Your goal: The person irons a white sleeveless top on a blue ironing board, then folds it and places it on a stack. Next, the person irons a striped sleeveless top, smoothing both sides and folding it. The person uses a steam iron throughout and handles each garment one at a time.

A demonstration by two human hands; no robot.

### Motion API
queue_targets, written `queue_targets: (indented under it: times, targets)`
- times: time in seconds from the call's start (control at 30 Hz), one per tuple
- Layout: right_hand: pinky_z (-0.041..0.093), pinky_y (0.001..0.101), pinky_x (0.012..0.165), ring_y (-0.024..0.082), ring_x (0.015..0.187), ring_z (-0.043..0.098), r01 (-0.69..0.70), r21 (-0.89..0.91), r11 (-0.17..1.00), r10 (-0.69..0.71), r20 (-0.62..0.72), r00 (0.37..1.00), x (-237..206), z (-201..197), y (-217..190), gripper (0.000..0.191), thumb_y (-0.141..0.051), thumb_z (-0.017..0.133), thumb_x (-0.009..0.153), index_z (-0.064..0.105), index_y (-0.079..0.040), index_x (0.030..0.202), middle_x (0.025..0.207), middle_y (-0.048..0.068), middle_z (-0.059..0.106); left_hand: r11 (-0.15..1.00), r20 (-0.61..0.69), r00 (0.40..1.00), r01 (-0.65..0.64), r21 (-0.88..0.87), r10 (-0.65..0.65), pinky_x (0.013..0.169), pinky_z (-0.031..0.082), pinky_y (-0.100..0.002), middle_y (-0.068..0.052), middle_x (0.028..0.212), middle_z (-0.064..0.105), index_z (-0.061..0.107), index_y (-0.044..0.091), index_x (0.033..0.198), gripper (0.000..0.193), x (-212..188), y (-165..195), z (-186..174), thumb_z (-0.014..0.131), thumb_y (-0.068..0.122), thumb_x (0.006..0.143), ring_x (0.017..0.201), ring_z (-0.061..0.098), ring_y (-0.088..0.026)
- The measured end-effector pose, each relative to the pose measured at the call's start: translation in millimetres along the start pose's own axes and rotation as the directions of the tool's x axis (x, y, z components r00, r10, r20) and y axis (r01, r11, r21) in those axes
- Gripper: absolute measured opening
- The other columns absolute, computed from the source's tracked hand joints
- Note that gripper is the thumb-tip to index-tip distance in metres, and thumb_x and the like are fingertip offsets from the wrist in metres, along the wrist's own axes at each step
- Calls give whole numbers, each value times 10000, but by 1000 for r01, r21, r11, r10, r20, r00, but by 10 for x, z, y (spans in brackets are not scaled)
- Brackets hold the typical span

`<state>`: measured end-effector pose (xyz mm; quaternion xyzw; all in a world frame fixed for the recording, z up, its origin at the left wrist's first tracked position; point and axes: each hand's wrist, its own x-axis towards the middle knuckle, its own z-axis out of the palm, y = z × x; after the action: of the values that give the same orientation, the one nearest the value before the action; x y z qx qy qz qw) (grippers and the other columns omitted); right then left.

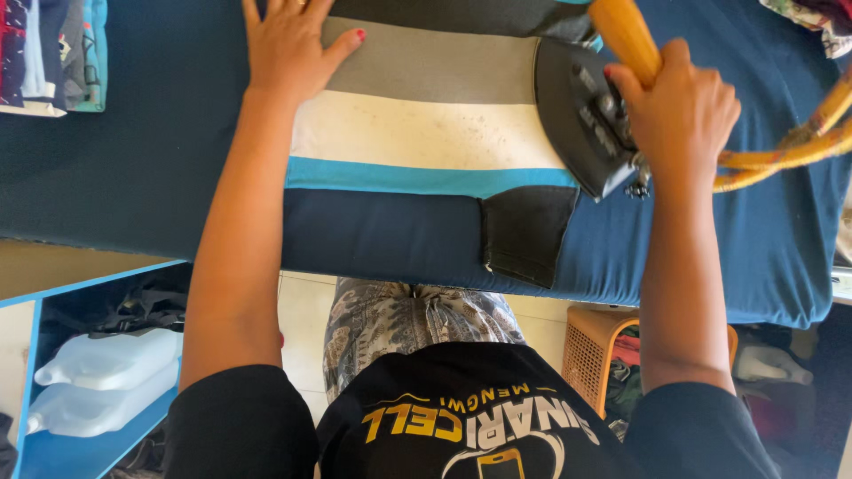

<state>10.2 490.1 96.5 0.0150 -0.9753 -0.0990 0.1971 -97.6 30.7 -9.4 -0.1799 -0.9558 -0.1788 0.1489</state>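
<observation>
Orange-wrapped handle in its grip, the right hand (679, 111) is closed around the top of a dark flat iron (581, 115), whose soleplate rests on the right end of a striped garment (426, 133). The left hand (288, 44) lies open, palm down, fingers spread, pressing the garment's grey band flat at its left end. The garment's stripes, grey, white, turquoise and navy, run across the board from hand to hand, so its long axis lies left to right, and the iron's pointed nose faces leftward along it toward the flat hand. A dark sleeve or flap (528, 231) hangs over the near edge just below the iron. Yellow-orange cord (781, 155) trails off to the right behind the iron hand. All of this sits on a deep blue padded ironing surface (133, 160). Folded clothes (53, 53) are stacked at the far left; below the board stand translucent plastic jugs (106, 381) on a blue shelf and a woven laundry basket (595, 350).
</observation>
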Motion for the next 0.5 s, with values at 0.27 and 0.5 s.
queue_targets:
  times: [0.27, 0.5]
  targets:
    - [508, 539, 642, 446, 745, 672, 145, 174, 974, -156, 52, 986, 469, 91, 95, 490, -534, 687, 1017, 652, -46, 1000, 787, 207, 690, 996, -116, 992, -49, -73, 41, 1172, 132, -627, -120, 1589, 535, 541, 140, 1582, 592, -122, -336, -211, 691, 354, 1051, 1492, 365, -337]
    - [514, 534, 582, 422, 625, 669, 138, 31, 990, -137, -25, 990, 449, 166, 33, 525, -574, 705, 1034, 675, -54, 973, 705, 201, 673, 996, -204, 979, -45, -78, 28, 1163, 172, -602, -117, 1538, 573, 590, 155, 1520, 542, -101, -336, -154, 739, 284, 1015, 1446, 414, -335]
